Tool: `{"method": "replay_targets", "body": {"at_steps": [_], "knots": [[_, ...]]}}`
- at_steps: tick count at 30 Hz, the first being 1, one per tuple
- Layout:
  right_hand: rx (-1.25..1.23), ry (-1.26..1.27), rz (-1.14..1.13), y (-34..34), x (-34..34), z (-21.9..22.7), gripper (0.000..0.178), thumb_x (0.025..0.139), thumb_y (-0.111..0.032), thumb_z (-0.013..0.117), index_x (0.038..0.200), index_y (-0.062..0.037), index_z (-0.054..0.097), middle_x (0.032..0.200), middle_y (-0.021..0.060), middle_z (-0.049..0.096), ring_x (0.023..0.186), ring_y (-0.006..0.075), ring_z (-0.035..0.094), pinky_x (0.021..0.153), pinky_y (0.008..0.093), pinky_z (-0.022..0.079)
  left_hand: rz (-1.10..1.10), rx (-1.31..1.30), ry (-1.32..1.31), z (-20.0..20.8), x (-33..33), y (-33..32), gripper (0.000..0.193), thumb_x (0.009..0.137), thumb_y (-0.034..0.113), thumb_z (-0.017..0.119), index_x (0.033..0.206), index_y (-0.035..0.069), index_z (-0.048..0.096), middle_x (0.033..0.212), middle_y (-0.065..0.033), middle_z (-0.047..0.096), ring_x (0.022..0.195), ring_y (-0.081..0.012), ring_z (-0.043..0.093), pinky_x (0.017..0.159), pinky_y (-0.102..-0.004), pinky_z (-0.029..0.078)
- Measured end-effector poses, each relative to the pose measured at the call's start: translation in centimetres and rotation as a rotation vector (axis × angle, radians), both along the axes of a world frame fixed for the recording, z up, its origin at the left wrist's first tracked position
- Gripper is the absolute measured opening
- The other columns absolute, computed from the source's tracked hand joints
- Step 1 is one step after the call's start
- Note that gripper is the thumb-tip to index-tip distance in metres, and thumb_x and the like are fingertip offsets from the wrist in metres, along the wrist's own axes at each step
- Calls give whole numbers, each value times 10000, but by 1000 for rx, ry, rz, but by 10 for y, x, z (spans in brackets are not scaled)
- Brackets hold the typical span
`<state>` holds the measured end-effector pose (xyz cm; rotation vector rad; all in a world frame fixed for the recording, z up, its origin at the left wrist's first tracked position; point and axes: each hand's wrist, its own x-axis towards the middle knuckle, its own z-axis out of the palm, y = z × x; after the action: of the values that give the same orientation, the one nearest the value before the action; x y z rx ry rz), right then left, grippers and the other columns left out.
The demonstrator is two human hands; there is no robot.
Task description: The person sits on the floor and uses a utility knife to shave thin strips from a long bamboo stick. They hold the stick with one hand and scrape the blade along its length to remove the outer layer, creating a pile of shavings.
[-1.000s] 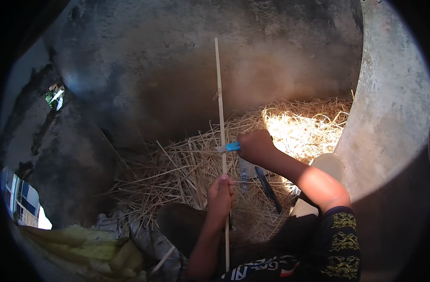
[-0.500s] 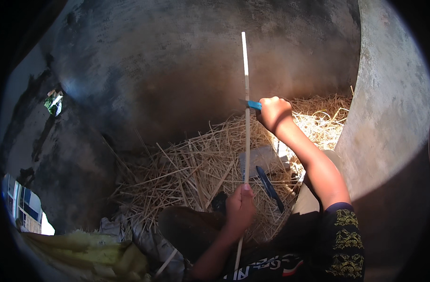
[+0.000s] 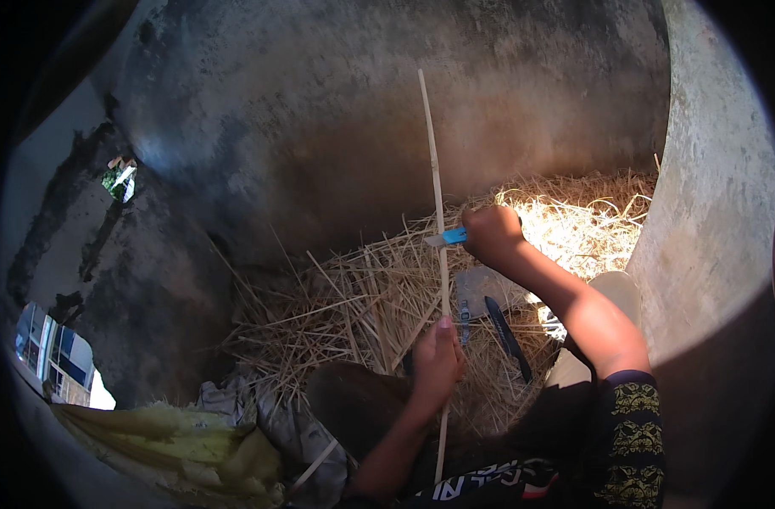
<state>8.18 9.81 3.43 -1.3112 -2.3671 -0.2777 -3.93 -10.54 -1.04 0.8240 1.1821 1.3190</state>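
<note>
My left hand (image 3: 438,360) is closed around a long, thin, pale strip (image 3: 434,165) that looks like bamboo. The strip stands nearly upright, its top leaning a little left, and its lower end reaches down before my shirt. In my right fist (image 3: 493,233) is a blue-handled knife (image 3: 454,236). Its short blade crosses the strip above my left hand, at or against the surface. Below and to the right lies a long dark blade-shaped object (image 3: 508,339), on shavings beside a flat pale slab (image 3: 489,290).
A heap of straw-like shavings (image 3: 320,314) spreads before my bent legs. Rough concrete walls (image 3: 362,119) rise ahead and on the right (image 3: 727,170). At lower left lies a yellowish sack or cloth (image 3: 167,441), near a wall opening (image 3: 61,352).
My right hand has drawn the knife down along the strip, closer to my left hand. The strip's top has tipped left, and the whole view has shifted slightly.
</note>
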Motion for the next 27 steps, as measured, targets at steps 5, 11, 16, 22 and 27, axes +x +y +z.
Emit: {"method": "replay_targets", "body": {"at_steps": [5, 11, 16, 22, 27], "knots": [[233, 217, -93, 27, 12, 6, 117, 749, -136, 612, 673, -87, 686, 654, 146, 680, 639, 298, 713, 559, 411, 561, 7, 101, 203, -13, 8, 1, 374, 1059, 398, 398, 808, 124, 435, 571, 52, 348, 410, -57, 309, 389, -240, 265], [272, 265, -261, 56, 34, 8, 97, 695, -120, 642, 648, -75, 715, 644, 184, 669, 634, 339, 709, 572, 427, 575, 31, 186, 464, -23, 16, 6, 376, 1063, 367, 405, 804, 102, 468, 583, 47, 380, 460, -44, 363, 430, -227, 317], [-718, 522, 44, 44, 34, 31, 349, 846, -260, 644, 590, -30, 590, 498, 92, 549, 432, 201, 555, 442, 380, 445, 25, 175, 500, -30, 5, 7, 370, 1064, 361, 408, 808, 101, 467, 598, 46, 393, 474, -37, 367, 439, -214, 313], [-879, 1070, 230, 31, 49, 45, 297, 850, -258, 665, 647, -51, 601, 497, -7, 467, 407, 96, 427, 382, 286, 302, -10, 137, 303, -10, 2, 2, 340, 1063, 362, 409, 839, 112, 461, 605, 56, 373, 452, -28, 319, 411, -214, 262], [-772, 1312, 257, 15, 45, 52, 323, 858, -319, 721, 708, -52, 620, 507, -31, 447, 376, 58, 338, 377, 239, 229, 14, 152, 345, -22, -3, 10, 326, 1063, 345, 419, 848, 106, 474, 611, 57, 384, 463, -26, 322, 424, -209, 266]]}}
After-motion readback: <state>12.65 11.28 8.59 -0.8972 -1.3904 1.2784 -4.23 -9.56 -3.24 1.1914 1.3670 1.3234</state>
